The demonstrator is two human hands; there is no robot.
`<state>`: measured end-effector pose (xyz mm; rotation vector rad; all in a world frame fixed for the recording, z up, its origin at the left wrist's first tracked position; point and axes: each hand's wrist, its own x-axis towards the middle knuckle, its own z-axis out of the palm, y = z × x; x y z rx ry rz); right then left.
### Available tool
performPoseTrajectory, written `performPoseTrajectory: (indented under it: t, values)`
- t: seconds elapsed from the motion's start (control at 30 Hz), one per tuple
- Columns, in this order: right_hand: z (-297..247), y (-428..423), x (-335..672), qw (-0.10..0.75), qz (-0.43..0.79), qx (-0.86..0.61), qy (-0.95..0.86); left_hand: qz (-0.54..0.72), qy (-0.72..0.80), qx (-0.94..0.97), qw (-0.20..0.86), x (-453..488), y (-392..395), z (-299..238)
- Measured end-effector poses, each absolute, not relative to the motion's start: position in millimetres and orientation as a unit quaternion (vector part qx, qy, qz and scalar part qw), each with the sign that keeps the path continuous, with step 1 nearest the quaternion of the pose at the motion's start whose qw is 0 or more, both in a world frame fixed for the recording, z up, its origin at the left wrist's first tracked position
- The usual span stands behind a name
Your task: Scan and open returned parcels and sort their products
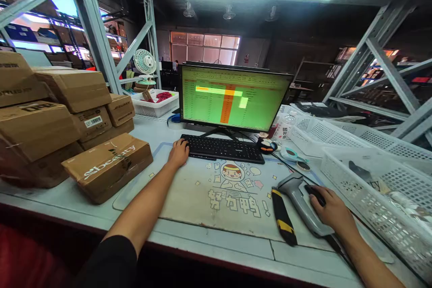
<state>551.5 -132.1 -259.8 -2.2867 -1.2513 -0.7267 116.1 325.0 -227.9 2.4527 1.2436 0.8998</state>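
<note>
My left hand (178, 152) rests on the left end of a black keyboard (224, 148), fingers curled over the keys. My right hand (332, 209) lies over a black mouse (314, 192), fingers wrapped on it. Beside that hand lies a grey barcode scanner (299, 202), and left of it a black and yellow utility knife (283, 217). Both sit on a desk mat (216, 198) with a cartoon figure. Behind the keyboard a monitor (232, 98) shows a green spreadsheet.
Stacked cardboard boxes (60, 117) fill the left of the table (236, 247). White plastic baskets (378, 175) line the right side. Another basket (155, 103) and a small fan (144, 62) stand at the back left. Metal shelving frames both sides.
</note>
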Motion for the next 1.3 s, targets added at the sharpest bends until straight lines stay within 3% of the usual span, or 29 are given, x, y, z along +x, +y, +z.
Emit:
performPoseTrajectory:
  t: [0.6, 0.97, 1.3]
  values:
    - [-248.0, -130.7, 521.5, 0.147, -0.262, -0.888, -0.349, 0.313, 0.42, 0.845, 0.107, 116.0, 330.2, -234.3]
    - [-248.2, -132.3, 522.2, 0.193, -0.262, -0.87, -0.37, 0.309, 0.421, 0.846, 0.108, 115.7, 331.6, -235.8]
    - [-250.1, -133.5, 526.0, 0.182, -0.258, -0.869, -0.381, 0.305, 0.417, 0.849, 0.107, 114.9, 330.4, -233.0]
